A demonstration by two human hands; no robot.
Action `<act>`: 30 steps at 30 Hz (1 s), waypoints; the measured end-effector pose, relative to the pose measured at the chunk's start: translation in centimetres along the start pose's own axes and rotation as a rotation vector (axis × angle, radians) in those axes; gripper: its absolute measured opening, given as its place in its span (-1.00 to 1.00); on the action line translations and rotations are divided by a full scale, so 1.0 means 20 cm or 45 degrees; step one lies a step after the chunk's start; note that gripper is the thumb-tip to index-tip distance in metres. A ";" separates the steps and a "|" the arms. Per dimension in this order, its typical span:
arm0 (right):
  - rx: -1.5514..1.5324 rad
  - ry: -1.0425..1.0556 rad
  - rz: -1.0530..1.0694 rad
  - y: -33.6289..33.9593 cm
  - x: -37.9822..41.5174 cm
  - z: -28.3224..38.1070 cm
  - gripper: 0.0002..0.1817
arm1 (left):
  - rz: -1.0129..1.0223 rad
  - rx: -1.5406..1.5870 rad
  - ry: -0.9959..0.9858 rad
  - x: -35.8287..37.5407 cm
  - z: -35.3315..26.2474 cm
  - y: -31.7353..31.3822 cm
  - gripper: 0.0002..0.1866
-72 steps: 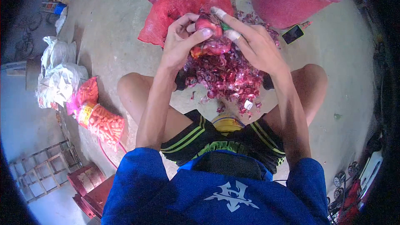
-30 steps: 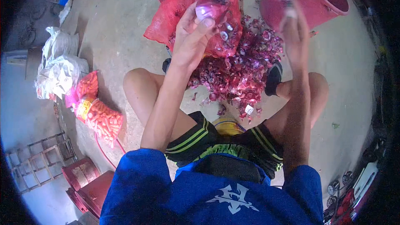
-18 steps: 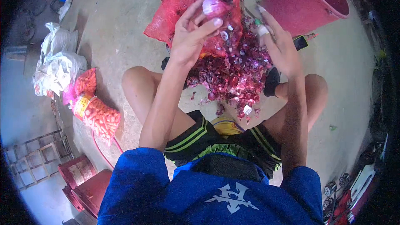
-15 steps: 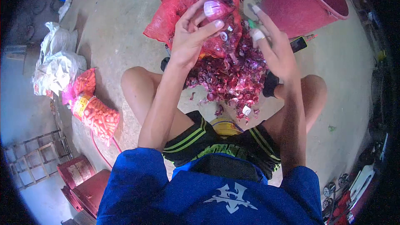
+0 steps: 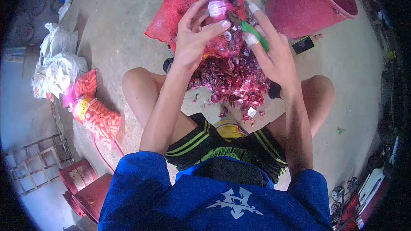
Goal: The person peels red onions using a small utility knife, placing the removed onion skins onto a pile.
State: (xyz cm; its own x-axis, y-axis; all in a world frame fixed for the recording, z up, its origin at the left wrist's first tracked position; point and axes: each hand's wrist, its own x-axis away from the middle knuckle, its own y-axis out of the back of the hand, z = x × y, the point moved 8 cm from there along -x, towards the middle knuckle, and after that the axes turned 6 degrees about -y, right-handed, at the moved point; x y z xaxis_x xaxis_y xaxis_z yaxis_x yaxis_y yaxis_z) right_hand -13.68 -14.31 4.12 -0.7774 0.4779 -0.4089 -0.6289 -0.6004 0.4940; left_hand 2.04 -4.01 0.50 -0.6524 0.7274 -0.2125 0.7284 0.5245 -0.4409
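Note:
A red onion, partly peeled to shiny purple, sits in the fingers of my left hand, dark loose skin on its far right side. Closed around a small green-handled knife is my right hand, with white wraps on its thumb and a fingertip. The knife's dark blade reaches to the onion's right side; whether it touches is hard to tell. Beneath both hands lies a heap of onion skins. Behind them rests a red mesh sack of onions.
A large red tub stands at the upper right, with a phone on the floor below it. To the left are white sacks and a bag of carrots. My bent legs flank the skins.
My right hand has moved left toward the onion, bringing the green-handled knife up to it. The onion stays in my left hand, nearly in place.

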 end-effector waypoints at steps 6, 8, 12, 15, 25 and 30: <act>0.012 -0.020 0.011 0.00 0.00 -0.01 -0.30 | 0.001 -0.060 -0.041 -0.01 0.00 0.00 -0.19; 0.007 -0.042 0.023 0.00 0.00 -0.02 -0.30 | -0.010 -0.026 -0.020 0.00 0.00 0.00 -0.19; 0.052 -0.006 -0.058 0.00 0.01 0.00 -0.32 | 0.006 -0.041 0.006 0.01 0.00 -0.03 -0.19; -0.125 -0.199 0.032 -0.01 0.01 -0.03 -0.36 | 0.030 -0.141 0.099 0.01 0.02 -0.03 -0.21; -0.385 -0.371 0.347 0.02 0.00 -0.06 -0.37 | 0.087 0.020 0.244 0.02 0.07 0.01 -0.39; -0.276 -0.071 0.253 0.00 0.00 -0.06 -0.37 | 0.156 0.006 0.298 0.03 0.09 -0.02 -0.44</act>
State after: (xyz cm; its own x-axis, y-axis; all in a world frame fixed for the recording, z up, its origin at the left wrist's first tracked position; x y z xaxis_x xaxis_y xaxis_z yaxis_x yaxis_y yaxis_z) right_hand -13.59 -14.99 3.22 -0.8883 0.3678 -0.2750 -0.4520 -0.8058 0.3826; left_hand 0.95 -4.50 -1.06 -0.4925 0.8684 -0.0573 0.7977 0.4242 -0.4286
